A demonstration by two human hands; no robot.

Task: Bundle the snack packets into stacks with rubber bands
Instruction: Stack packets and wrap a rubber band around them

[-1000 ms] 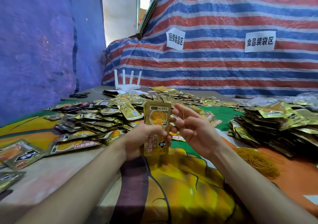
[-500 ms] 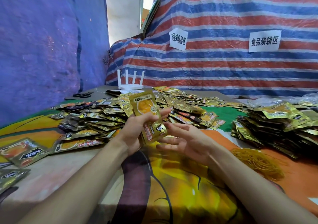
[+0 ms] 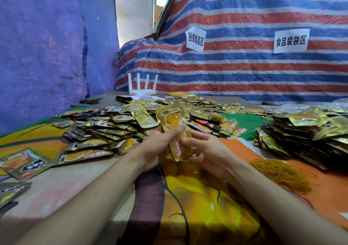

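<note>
The single view looks out from the person's head, forward and down along both forearms, which rise from the bottom edge. The left hand (image 3: pixel 156 146) and right hand (image 3: pixel 209 150) meet at mid-frame, close to the lens, gripping the held packets (image 3: pixel 172 120). The wide lens bows the edges. Beyond the hands the view reaches a striped tarp (image 3: pixel 244 71); left of the left hand, a blue wall (image 3: pixel 47 47); right of the right hand, rubber bands (image 3: pixel 282 175).
</note>
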